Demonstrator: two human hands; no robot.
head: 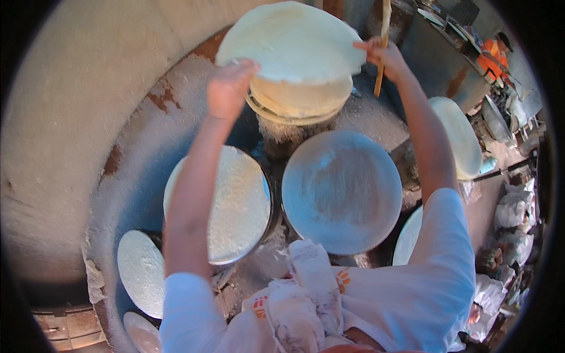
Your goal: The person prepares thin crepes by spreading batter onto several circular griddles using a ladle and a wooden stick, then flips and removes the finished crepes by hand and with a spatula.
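Note:
A large, thin, pale flatbread (289, 39) is spread out above a stack of similar flatbreads (304, 99), which sits on a round support with a woven-looking rim (287, 117). My left hand (231, 86) pinches its near left edge; the fingers are slightly blurred. At its right edge is my right hand (384, 57), closed around a thin wooden stick (380, 81) with a finger reaching to the bread. Below my arms lies a bare round griddle (342, 189). Beside it, a round pan (240, 207) is covered with a pale layer, partly hidden by my left forearm.
More pale-covered rounds lie at the lower left (141, 273) and by my right sleeve (408, 238). A large pale disc (457, 137) stands right of my right arm. A person in orange (494, 57) is at the far right. White plastic bags (514, 212) line the right side.

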